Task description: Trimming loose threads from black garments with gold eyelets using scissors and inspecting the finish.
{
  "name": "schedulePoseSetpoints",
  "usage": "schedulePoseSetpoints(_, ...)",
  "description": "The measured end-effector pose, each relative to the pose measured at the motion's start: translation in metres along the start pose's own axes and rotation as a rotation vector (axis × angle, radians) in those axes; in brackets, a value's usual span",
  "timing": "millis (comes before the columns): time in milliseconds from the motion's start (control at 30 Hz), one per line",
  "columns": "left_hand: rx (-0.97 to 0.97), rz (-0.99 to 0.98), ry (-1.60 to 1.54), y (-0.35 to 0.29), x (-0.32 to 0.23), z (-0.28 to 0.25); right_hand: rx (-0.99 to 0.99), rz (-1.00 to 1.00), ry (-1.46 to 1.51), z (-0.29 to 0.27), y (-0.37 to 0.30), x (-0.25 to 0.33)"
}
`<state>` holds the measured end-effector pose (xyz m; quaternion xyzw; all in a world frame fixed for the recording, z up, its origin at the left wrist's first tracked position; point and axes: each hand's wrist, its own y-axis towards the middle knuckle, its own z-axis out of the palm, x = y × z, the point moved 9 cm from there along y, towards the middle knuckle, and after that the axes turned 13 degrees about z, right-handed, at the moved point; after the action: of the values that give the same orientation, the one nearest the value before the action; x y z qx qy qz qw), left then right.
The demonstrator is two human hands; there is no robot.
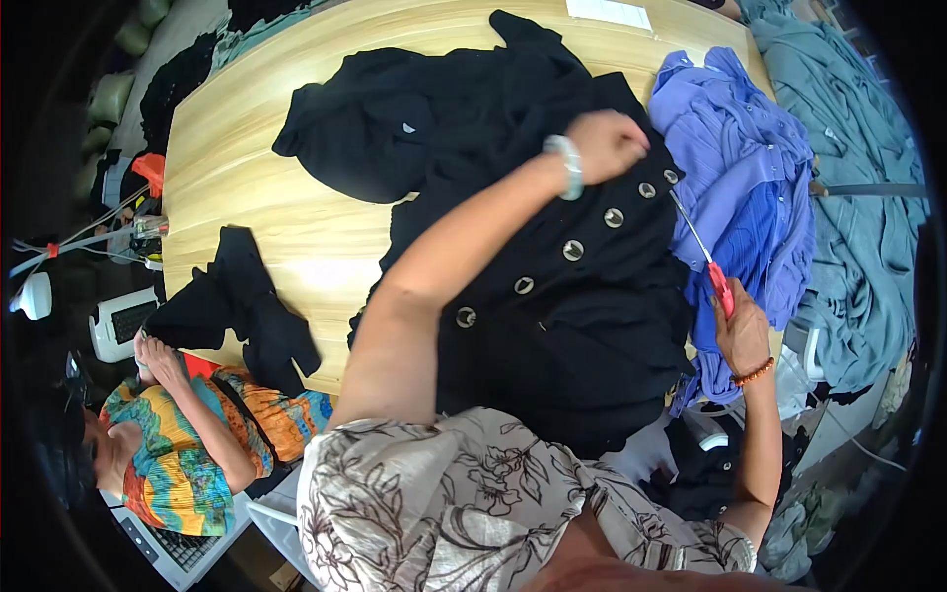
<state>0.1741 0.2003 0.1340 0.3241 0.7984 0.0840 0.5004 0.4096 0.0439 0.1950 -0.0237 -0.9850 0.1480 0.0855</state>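
Note:
A black garment lies spread over the table, a row of round silver-rimmed buttons running diagonally across it. Above its upper right part is my left hand, fingers curled and a pale bracelet at the wrist. Whether a thread or a bit of cloth is between those fingers, I cannot make out. My right hand grips a red-handled tool with a long thin metal end; its exact kind is unclear. The metal points up and left, toward the last button at the garment's right edge.
Beside the black garment on the right lies a purple buttoned garment. Grey-green cloth is heaped beyond it. At lower left another person handles a smaller black piece. A white paper lies at the far edge of the wooden table.

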Motion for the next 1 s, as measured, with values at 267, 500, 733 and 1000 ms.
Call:
schedulePoseSetpoints(267,0.098,-0.462,0.864,-0.204,0.125,-0.226,0.058,-0.075,0.015,0.007,0.003,0.058)
schedulePoseSetpoints(500,0.164,-0.764,1.095,-0.294,0.137,-0.278,0.071,-0.147,-0.030,-0.002,0.004,0.118)
schedulePoseSetpoints(733,-0.011,-1.175,1.121,-0.414,0.131,-0.359,0.089,-0.171,-0.047,0.012,0.002,0.153)
schedulePoseSetpoints(1000,-0.479,-0.446,0.355,-0.340,0.063,-0.256,-0.013,-0.198,-0.085,0.011,0.016,0.224)
